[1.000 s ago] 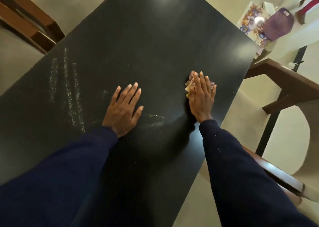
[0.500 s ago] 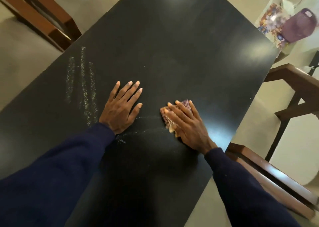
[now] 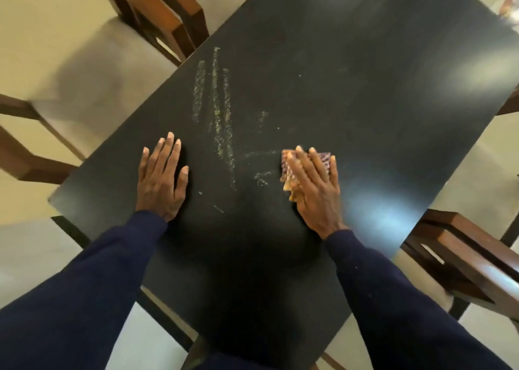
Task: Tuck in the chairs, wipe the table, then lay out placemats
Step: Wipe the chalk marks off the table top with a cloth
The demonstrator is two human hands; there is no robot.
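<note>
1. The desk (image 3: 365,69) has a matte black top and runs diagonally across the view, with pale glare patches on its right side.
2. The left hand (image 3: 161,180) lies palm down on the bare desk near the left edge. Its fingers (image 3: 168,150) are straight and slightly spread, and they hold nothing.
3. The right hand (image 3: 316,192) presses flat on a folded cloth (image 3: 289,173). Its fingers (image 3: 318,159) are extended and close together over the cloth, not curled round it.
4. The cloth is patterned in purple and yellow-orange. It lies on the desk right of centre, mostly covered by the hand, and shows at the fingertips and along the thumb side.
5. Whitish streaks (image 3: 222,111) run in several parallel lines between the two hands and beyond them. Shorter smears (image 3: 261,178) lie just left of the cloth.
6. Both arms are in dark navy sleeves (image 3: 393,299).
7. A wooden chair with a beige seat (image 3: 90,69) stands by the desk's left edge, its seat showing beside the top.
8. Another brown wooden chair frame (image 3: 463,257) sits against the right edge, near the right arm.
9. The floor (image 3: 33,243) is pale.
</note>
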